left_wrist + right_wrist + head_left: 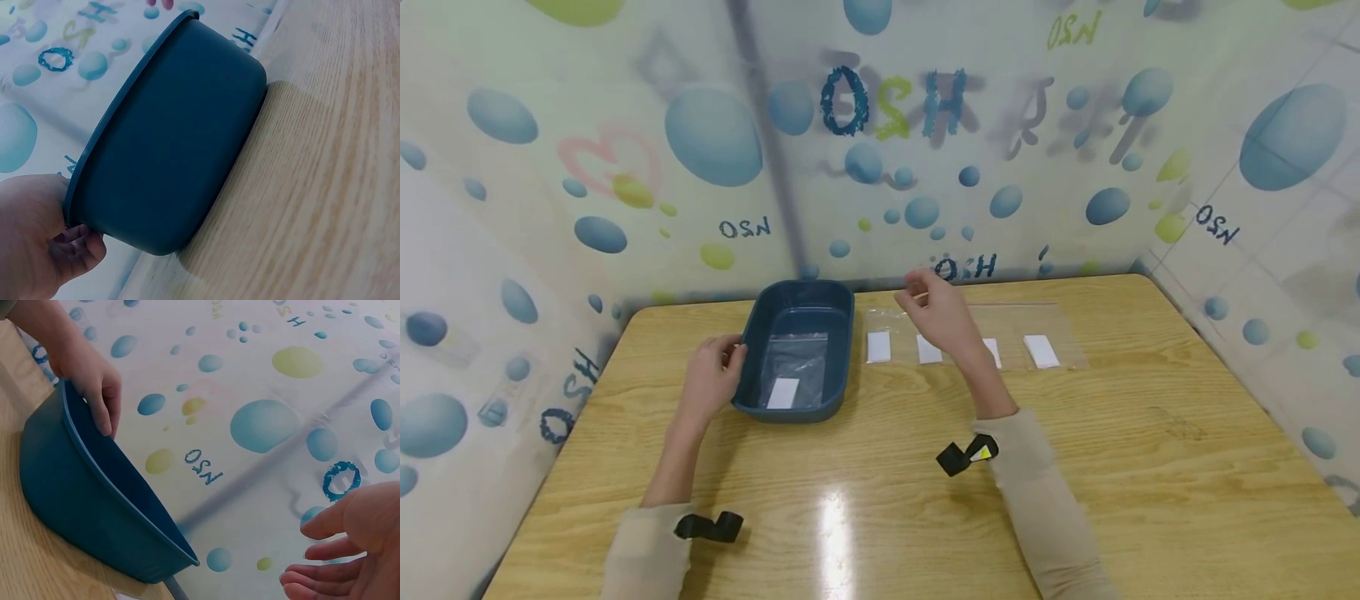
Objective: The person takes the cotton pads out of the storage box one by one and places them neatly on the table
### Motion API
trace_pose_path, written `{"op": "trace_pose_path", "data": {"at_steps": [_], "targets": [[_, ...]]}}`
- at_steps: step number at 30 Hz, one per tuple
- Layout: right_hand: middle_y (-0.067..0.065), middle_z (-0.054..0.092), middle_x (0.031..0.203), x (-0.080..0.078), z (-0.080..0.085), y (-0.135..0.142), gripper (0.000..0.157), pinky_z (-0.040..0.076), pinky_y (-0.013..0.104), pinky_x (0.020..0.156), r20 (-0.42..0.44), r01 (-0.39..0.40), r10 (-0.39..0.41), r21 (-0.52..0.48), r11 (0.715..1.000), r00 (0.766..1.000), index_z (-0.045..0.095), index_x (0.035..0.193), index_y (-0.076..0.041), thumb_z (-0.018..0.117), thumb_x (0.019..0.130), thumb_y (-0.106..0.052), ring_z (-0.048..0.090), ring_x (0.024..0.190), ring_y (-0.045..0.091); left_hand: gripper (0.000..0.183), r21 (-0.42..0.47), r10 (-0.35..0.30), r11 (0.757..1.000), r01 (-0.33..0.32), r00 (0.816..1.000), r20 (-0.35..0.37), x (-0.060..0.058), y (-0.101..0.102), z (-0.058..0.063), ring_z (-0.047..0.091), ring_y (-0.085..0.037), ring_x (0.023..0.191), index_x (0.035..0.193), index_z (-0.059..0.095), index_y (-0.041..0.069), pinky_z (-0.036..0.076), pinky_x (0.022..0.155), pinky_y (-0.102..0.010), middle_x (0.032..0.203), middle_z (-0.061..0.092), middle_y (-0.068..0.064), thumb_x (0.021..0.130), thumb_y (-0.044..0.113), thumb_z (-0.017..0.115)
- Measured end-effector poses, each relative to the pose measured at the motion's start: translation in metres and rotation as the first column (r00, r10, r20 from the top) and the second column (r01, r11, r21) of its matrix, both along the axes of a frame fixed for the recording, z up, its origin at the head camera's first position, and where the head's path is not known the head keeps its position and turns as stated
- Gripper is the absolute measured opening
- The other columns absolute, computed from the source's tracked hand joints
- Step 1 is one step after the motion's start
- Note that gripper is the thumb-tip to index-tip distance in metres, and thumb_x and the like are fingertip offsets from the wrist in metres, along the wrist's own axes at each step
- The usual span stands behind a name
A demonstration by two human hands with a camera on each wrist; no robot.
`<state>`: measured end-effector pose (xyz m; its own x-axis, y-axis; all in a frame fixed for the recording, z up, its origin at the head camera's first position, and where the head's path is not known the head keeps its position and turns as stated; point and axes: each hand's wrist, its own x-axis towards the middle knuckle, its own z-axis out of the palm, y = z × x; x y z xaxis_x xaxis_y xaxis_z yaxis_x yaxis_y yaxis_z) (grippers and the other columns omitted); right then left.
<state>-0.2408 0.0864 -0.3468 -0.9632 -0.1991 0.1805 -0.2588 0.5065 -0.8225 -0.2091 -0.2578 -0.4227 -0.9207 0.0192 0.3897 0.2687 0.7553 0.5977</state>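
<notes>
A dark blue plastic basin [797, 414] stands on the table at the left of centre in the head view. My left hand [711, 379] grips its left rim. In the right wrist view, the thumb of that left hand [94, 378] lies over the rim into the basin. Inside lies a clear zip bag [797, 354] with a white rectangular piece [783, 393] at its near end. Raised above the table to the right, my right hand [940, 315] holds nothing, its fingers loosely bent. Behind and beside it lie clear bags [1011, 318] with several white pieces [1041, 351] in a row.
The wooden table [880, 500] runs back to a patterned curtain [917, 167] with bubbles and lettering, which also closes in both sides. Each sleeve has a black strap [709, 527] near its cuff.
</notes>
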Motion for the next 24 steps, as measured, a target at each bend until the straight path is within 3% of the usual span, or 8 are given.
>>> {"op": "trace_pose_path", "data": {"at_steps": [8,24], "targets": [[0.015,0.067,0.118,-0.001,-0.008,-0.022,0.038,0.053,0.042,0.089,-0.006,-0.038,0.038,0.006,0.999,0.999,0.057,0.135,-0.002,0.058,0.103,-0.024,0.066,0.105,0.03,0.027,0.004,0.009,1.0,-0.009,1.0,0.006,0.001,0.0,-0.001,0.056,-0.035,0.079,0.117,0.063,-0.018,0.047,0.068,-0.043,0.091,0.061,-0.026,0.101,0.002,0.055],[0.013,0.067,0.116,0.003,-0.006,-0.069,0.036,0.053,0.037,0.088,0.083,-0.106,0.107,-0.016,0.994,0.991,0.057,0.134,-0.003,0.06,0.103,-0.021,0.065,0.107,0.026,0.027,-0.003,0.011,1.0,-0.011,1.0,0.009,-0.001,-0.001,-0.002,0.058,-0.035,0.079,0.118,0.064,-0.017,0.048,0.068,-0.045,0.091,0.061,-0.025,0.101,0.002,0.056]]}}
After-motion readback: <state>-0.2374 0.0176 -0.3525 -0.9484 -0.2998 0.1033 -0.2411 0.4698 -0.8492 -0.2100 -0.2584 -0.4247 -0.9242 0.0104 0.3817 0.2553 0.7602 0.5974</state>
